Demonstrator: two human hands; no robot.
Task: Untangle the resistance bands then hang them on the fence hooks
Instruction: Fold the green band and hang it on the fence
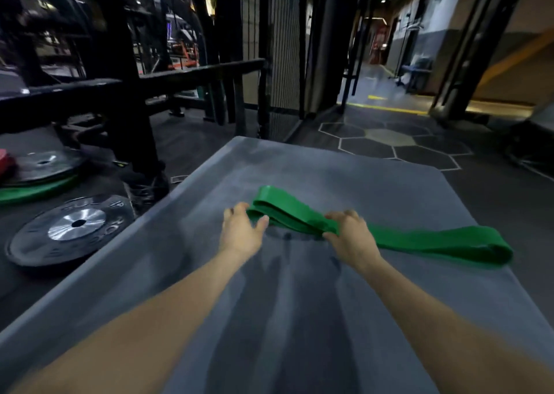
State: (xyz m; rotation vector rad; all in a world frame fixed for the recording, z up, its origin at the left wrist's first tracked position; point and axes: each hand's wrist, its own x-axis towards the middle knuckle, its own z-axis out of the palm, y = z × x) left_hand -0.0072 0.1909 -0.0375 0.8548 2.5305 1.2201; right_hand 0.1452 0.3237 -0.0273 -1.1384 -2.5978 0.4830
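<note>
Down on a grey mat (299,288) spread over the gym floor lies a green resistance band (419,239), folded over itself in several flat layers at its left end and running out to the right in a long flattened loop. Both bare arms reach forward over the mat. The right hand (350,234) grips the band about midway along, its fingers (344,215) curled over the top of the stacked layers and the thumb tucked under the near edge. The left hand (239,228) sits at the folded left end with its fingers spread and only loosely bent, thumb pointing toward the band; motion blur makes it hard to tell whether it touches the rubber. To the left of the mat, on the dark floor, lies a black weight plate (69,228), and farther back a stack of plates (39,177) with a green one at the bottom. Beyond the mat's far edge stands a black mesh fence (281,63).
</note>
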